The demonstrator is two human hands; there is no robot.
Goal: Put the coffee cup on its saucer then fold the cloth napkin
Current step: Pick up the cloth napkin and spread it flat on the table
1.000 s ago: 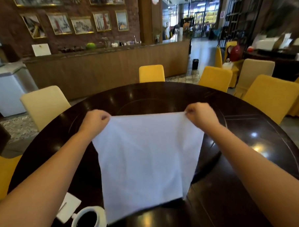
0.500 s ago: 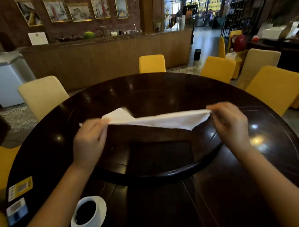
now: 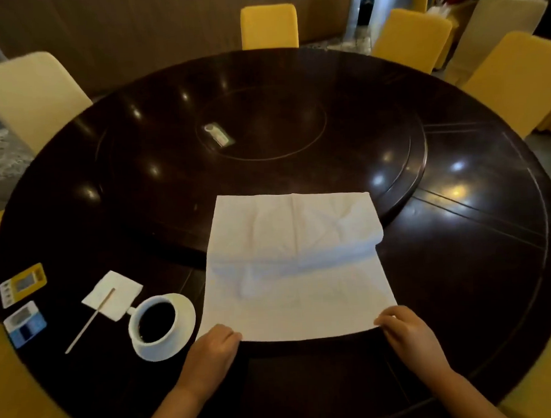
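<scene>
Lying spread on the table (image 3: 458, 232), the cloth napkin (image 3: 295, 268) is pinched at its near corners by the left hand (image 3: 215, 347) and right hand (image 3: 407, 332); the coffee cup (image 3: 154, 321) is seated on its saucer (image 3: 185, 314) just left.

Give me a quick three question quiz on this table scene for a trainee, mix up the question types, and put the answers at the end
1. True or false: the coffee cup already sits on its saucer.
2. Multiple choice: where does the left hand hold the cloth napkin? A. its far left corner; B. its near left corner; C. its middle.
3. Fill in: the thin wooden stir stick lies partly on a small white paper ____.

Key
1. True.
2. B; the right hand pinches the near right corner, and the napkin lies spread on the table.
3. Napkin.
</scene>
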